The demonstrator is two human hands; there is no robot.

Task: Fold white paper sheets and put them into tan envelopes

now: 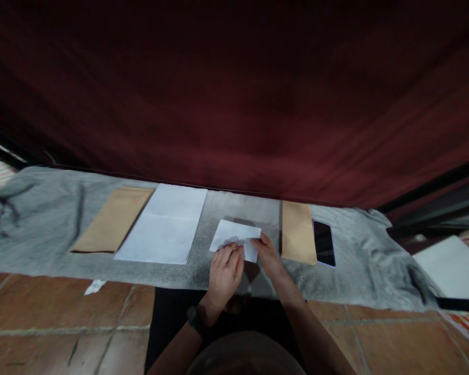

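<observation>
A small folded sheet of white paper (234, 230) is between my hands, slightly tilted above the grey cloth. My left hand (224, 271) has its fingers curled and pressed together at the paper's near edge. At the right edge, my right hand (267, 253) pinches the same paper between thumb and fingers. Part of the near side of the paper is hidden by my left fingers. Left of my hands lies a stack of larger white sheets (166, 224), with a crease across the top one.
Brown envelopes (113, 221) lie at the left, and another brown envelope stack (298, 232) at the right beside a dark-screened phone (324, 243). The grey cloth (359, 260) covers the narrow surface. A dark red curtain (234, 114) hangs behind. White paper (455, 268) sits far right.
</observation>
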